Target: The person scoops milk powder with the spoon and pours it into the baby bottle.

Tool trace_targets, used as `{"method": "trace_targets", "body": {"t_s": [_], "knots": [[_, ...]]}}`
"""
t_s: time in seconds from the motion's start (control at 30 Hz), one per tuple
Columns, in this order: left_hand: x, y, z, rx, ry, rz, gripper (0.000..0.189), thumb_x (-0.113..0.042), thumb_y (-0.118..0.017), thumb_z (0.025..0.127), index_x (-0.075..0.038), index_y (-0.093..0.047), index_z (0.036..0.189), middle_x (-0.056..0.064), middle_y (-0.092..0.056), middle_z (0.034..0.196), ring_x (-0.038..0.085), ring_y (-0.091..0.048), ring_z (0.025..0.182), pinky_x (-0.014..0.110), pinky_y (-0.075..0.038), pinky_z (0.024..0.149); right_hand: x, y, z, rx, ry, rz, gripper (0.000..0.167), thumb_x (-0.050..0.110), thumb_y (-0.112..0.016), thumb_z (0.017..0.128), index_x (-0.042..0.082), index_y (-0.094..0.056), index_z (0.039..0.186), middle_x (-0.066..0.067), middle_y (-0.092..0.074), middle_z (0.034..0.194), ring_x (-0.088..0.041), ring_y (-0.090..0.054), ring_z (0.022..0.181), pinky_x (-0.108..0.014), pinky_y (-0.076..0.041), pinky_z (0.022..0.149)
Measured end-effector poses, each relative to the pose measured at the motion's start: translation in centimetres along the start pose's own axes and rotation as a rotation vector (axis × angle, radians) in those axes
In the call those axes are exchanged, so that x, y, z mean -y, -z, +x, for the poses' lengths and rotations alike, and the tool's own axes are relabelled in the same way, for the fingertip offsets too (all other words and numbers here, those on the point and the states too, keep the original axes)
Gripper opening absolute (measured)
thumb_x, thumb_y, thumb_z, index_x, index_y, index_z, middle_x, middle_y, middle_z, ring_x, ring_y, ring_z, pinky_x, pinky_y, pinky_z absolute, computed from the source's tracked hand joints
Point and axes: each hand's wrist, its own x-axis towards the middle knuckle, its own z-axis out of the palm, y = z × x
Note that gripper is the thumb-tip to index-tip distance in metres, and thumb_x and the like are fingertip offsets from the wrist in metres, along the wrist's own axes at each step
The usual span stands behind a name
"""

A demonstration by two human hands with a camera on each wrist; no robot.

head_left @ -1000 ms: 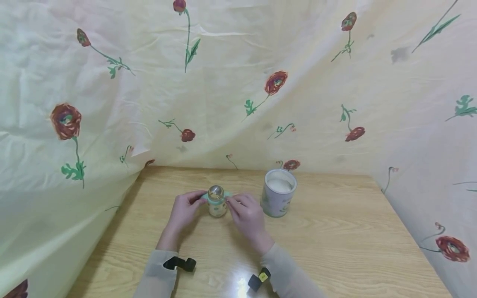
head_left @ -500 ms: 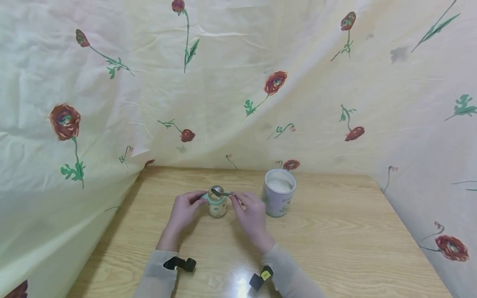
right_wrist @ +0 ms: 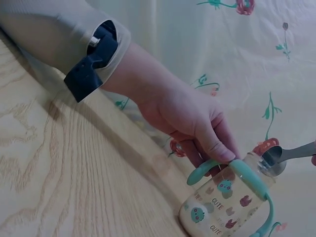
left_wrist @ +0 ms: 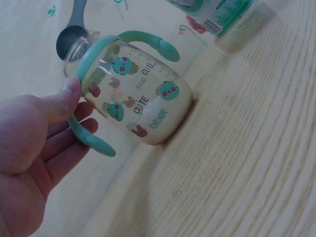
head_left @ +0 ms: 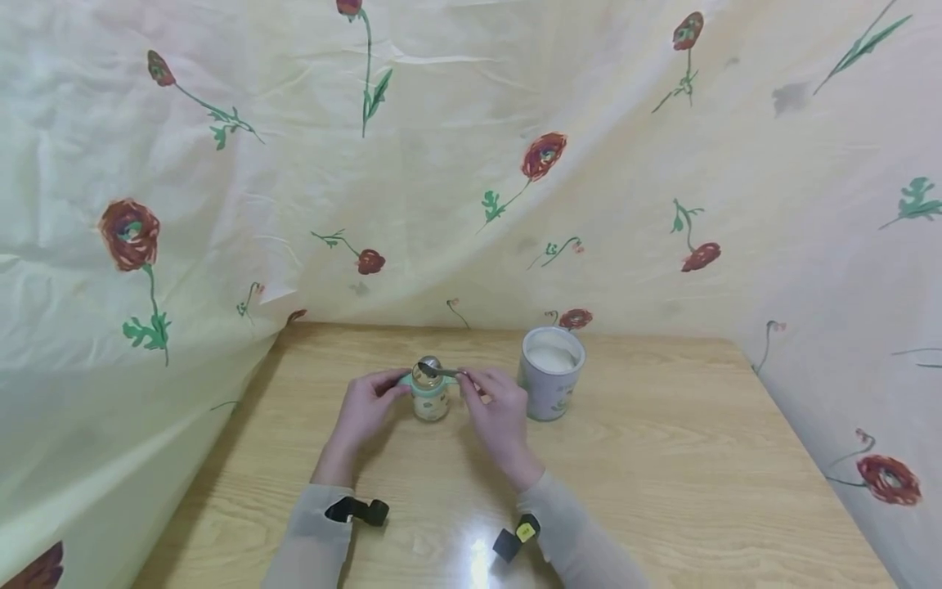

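Both hands are working close together: the left hand (head_left: 365, 402) is gripping one handle (left_wrist: 98, 144) of the bottle (head_left: 430, 405), while the right hand (head_left: 500, 409) is pinching a spoon (head_left: 447, 373) whose bowl is lying at the bottle's neck (right_wrist: 254, 161). The bottle is standing upright on the table (head_left: 625, 491), with the tub (head_left: 550, 401) standing near it, beyond the right hand. To my eye, doing this well means bracing the handle firmly, centring the bowl over the mouth and tipping slowly; rushing would be risking a spill down the outside.

Whether the bowl is touching the rim or dipping inside, I cannot tell, nor what it is carrying. The pale tint low in the bottle is leaving its contents unclear too. Only a fingertip of the right hand is showing in the right wrist view, and the left wrist view is cutting off the tub's top.
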Motion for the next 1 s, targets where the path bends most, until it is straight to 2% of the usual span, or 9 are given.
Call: {"method": "trace_targets", "body": {"t_s": [0.2, 0.3, 0.43, 0.53, 0.63, 0.7, 0.83, 0.93, 1.0], "knots": [[0.1, 0.3, 0.0, -0.017, -0.04, -0.05, 0.054, -0.021, -0.08, 0.098, -0.011, -0.064, 0.149, 0.006, -0.061, 0.153, 0.036, -0.058, 0.14, 0.047, -0.045, 0.119, 0.3, 0.7, 0.4, -0.039, -0.189, 0.124, 0.007, 0.007, -0.083, 0.095, 0.004, -0.084, 0.101, -0.007, -0.082, 0.098, -0.023, -0.077, 0.08, -0.022, -0.062, 0.069], [-0.4, 0.3, -0.1, -0.047, -0.081, -0.05, 0.059, -0.024, -0.081, 0.098, -0.014, -0.061, 0.153, 0.007, -0.055, 0.158, 0.037, -0.054, 0.143, 0.044, -0.043, 0.121, 0.9, 1.5, 1.0, -0.074, -0.265, 0.187, 0.006, 0.002, -0.082, 0.094, 0.001, -0.083, 0.099, -0.01, -0.082, 0.098, -0.025, -0.076, 0.082, -0.016, -0.058, 0.071], [-1.7, -0.1, -0.1, -0.099, -0.163, -0.059, 0.061, -0.016, -0.083, 0.096, -0.012, -0.061, 0.152, 0.008, -0.055, 0.158, 0.031, -0.053, 0.145, 0.036, -0.044, 0.119, 1.5, 3.2, 1.9, -0.13, -0.302, 0.251, 0.007, -0.004, -0.081, 0.092, -0.003, -0.082, 0.098, -0.017, -0.08, 0.093, -0.016, -0.072, 0.08, -0.014, -0.056, 0.072], [-3.0, -0.7, -0.1, -0.147, -0.231, -0.069, 0.061, -0.012, -0.085, 0.094, -0.009, -0.062, 0.15, 0.009, -0.057, 0.155, 0.03, -0.053, 0.145, 0.038, -0.045, 0.118, 1.1, 4.9, 2.5, -0.163, -0.292, 0.295, 0.008, -0.006, -0.08, 0.092, -0.004, -0.081, 0.1, -0.02, -0.079, 0.094, -0.009, -0.07, 0.081, -0.017, -0.058, 0.073], [-4.4, -1.8, -0.1, -0.177, -0.296, -0.088, 0.06, -0.014, -0.085, 0.094, -0.008, -0.062, 0.15, 0.014, -0.056, 0.155, 0.034, -0.052, 0.145, 0.044, -0.045, 0.118, 0.8, 6.6, 3.0, -0.196, -0.269, 0.306, 0.012, -0.012, -0.078, 0.091, -0.008, -0.08, 0.101, -0.026, -0.077, 0.096, -0.005, -0.07, 0.082, -0.015, -0.059, 0.074], [-5.3, -2.7, -0.1, -0.18, -0.328, -0.104, 0.061, -0.015, -0.084, 0.094, -0.007, -0.061, 0.15, 0.016, -0.055, 0.156, 0.037, -0.051, 0.145, 0.048, -0.044, 0.118, 0.6, 7.8, 3.4, -0.219, -0.246, 0.275, 0.013, -0.017, -0.076, 0.089, -0.012, -0.078, 0.101, -0.03, -0.076, 0.096, -0.002, -0.069, 0.079, -0.013, -0.058, 0.07], [-6.8, -5.2, 0.1, -0.176, -0.378, -0.103, 0.062, -0.018, -0.083, 0.095, -0.004, -0.059, 0.15, 0.016, -0.055, 0.155, 0.04, -0.051, 0.144, 0.05, -0.045, 0.116, 1.0, 10.4, 4.3, -0.251, -0.256, 0.181, 0.012, -0.019, -0.074, 0.089, -0.018, -0.075, 0.101, -0.034, -0.074, 0.096, 0.004, -0.068, 0.077, -0.009, -0.054, 0.069], [-7.5, -7.1, 0.1, -0.145, -0.386, -0.104, 0.062, -0.021, -0.082, 0.096, -0.003, -0.058, 0.151, 0.016, -0.055, 0.155, 0.04, -0.051, 0.144, 0.053, -0.046, 0.115, 1.0, 12.0, 4.6, -0.254, -0.287, 0.118, 0.01, -0.016, -0.075, 0.091, -0.019, -0.074, 0.1, -0.035, -0.074, 0.097, 0.006, -0.068, 0.081, -0.009, -0.055, 0.073], [-7.9, -8.4, 0.2, -0.117, -0.375, -0.098, 0.063, -0.024, -0.081, 0.097, -0.003, -0.058, 0.151, 0.016, -0.054, 0.156, 0.039, -0.051, 0.144, 0.053, -0.045, 0.116, 0.1, 12.8, 4.5, -0.247, -0.302, 0.078, 0.009, -0.014, -0.075, 0.092, -0.018, -0.075, 0.1, -0.033, -0.074, 0.097, 0.008, -0.067, 0.081, -0.008, -0.054, 0.073]]}}
